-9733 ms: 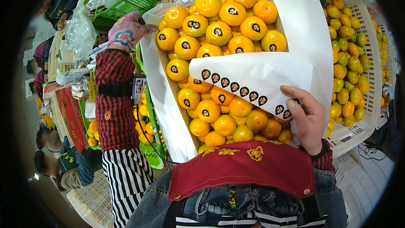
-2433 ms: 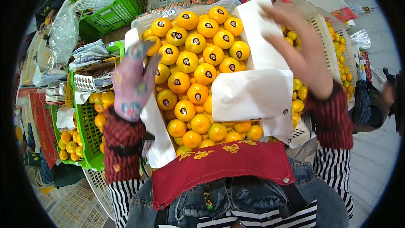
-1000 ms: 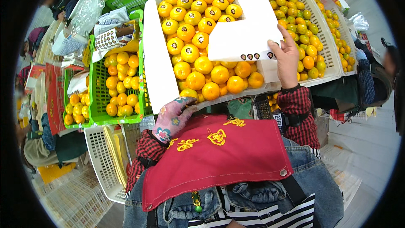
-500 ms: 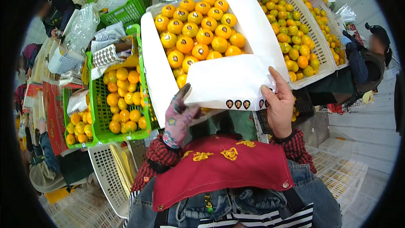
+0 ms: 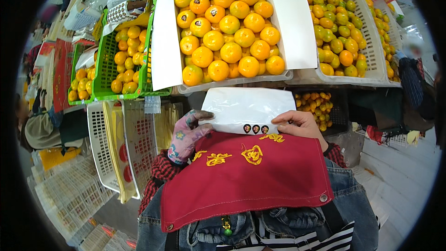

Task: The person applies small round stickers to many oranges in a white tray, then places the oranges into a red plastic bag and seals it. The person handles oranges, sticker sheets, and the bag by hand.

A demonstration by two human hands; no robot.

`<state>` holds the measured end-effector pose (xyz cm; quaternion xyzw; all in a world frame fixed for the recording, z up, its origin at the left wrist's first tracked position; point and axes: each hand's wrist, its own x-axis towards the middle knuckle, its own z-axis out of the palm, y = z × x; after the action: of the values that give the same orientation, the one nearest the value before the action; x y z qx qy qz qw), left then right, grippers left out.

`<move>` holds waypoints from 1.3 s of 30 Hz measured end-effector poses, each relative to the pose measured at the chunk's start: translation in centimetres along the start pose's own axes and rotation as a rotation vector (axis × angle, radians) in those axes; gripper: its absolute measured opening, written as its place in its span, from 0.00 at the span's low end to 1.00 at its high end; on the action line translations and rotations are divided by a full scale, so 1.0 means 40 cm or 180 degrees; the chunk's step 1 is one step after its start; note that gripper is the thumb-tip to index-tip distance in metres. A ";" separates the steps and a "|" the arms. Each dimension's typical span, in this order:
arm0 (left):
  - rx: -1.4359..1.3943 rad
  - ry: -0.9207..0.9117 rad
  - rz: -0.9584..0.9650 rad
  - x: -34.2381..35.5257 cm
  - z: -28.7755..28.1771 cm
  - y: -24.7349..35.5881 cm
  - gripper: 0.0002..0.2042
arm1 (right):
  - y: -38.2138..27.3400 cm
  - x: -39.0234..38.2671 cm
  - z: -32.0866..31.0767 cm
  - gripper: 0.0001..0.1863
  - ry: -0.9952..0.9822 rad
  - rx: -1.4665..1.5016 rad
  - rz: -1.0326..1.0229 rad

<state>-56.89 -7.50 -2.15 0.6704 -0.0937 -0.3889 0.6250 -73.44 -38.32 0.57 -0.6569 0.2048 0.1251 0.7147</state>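
A white sheet of round dark stickers (image 5: 246, 104) is stretched between my hands, close against the red apron (image 5: 251, 176). My left hand (image 5: 186, 135), in a flowered glove with dark, soiled fingertips, pinches the sheet's left end. Bare, my right hand (image 5: 302, 124) grips its right end with thumb and fingers. Three stickers show along the sheet's lower edge. Just beyond lies a crate (image 5: 237, 82) of mandarins, lined with white paper flaps (image 5: 166, 32). Fruits in the far rows, such as one mandarin (image 5: 200, 5), carry dark stickers; those in the near rows, like another mandarin (image 5: 231, 52), are bare.
Green crates (image 5: 103, 81) of mandarins stand at the left, with papers on top. At the right is a white crate (image 5: 369, 28) of greenish mandarins. Below it sits a dark crate (image 5: 341, 111) with small orange fruit. White baskets (image 5: 95, 130) stand at the lower left.
Both hands have brought the sticker sheet back from over the crate's near rows toward my body, uncovering bare mandarins. My view has shifted, so the crates appear higher.
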 end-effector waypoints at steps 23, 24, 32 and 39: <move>0.3153 0.0548 0.0959 0.088 -0.005 0.138 0.13 | 0.001 0.129 0.052 0.06 0.0443 0.0412 -0.0850; 0.3573 0.0762 0.1656 0.093 -0.010 0.153 0.15 | -0.001 0.137 0.059 0.06 0.0484 0.0271 -0.0884; 0.2928 -0.0285 0.1633 0.117 0.076 0.133 0.16 | 0.006 0.186 0.097 0.06 0.0486 -0.0197 -0.0932; 0.3378 -0.0270 0.1867 0.114 0.071 0.111 0.12 | 0.008 0.210 0.109 0.07 0.0289 -0.0008 -0.0625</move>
<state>-54.00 -13.38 0.29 0.8206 -0.4804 -0.1270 0.2823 -65.60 -34.72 -3.32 -0.6797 0.1714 0.0249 0.7127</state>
